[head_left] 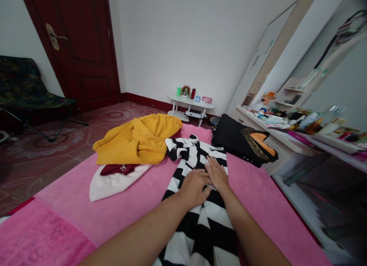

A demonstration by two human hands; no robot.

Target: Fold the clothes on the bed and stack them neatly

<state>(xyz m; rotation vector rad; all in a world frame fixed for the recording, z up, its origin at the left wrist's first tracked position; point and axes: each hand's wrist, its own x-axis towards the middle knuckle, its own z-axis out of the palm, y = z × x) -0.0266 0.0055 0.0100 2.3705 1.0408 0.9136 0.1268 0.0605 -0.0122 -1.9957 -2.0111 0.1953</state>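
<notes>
Striped cloth (200, 220), black and white, lay lengthwise down the middle of the pink bed (86, 205), running from our lap toward the far edge, where its upper end was bunched into a loose heap. Both our hands rested on it about halfway along. We had the left hand (195, 187) palm down with its fingers curled a little, knuckles raised, pressing on the fabric; whether it pinched a fold beneath we could not tell. We had the right hand (217, 174) flat beside it, fingers together and stretched forward along a white stripe, gripping nothing, its grip spread flat on the cloth. The two hands touched, the left one's fingertips lying against the right one's inner edge. Both forearms came in from the lower edge, bare, converging at the wrists, the left from lower left and the right from lower right.

Left of the cloth, touching its bunched end, lay a yellow garment (137, 140), crumpled, over a white piece (111, 184) with a dark red one (117, 169) between them. To the right, at the bed's far corner, sat a black top (237, 140) with a gold-patterned neck. Beyond the bed stood a small white desk (190, 102) with little things on it.
</notes>
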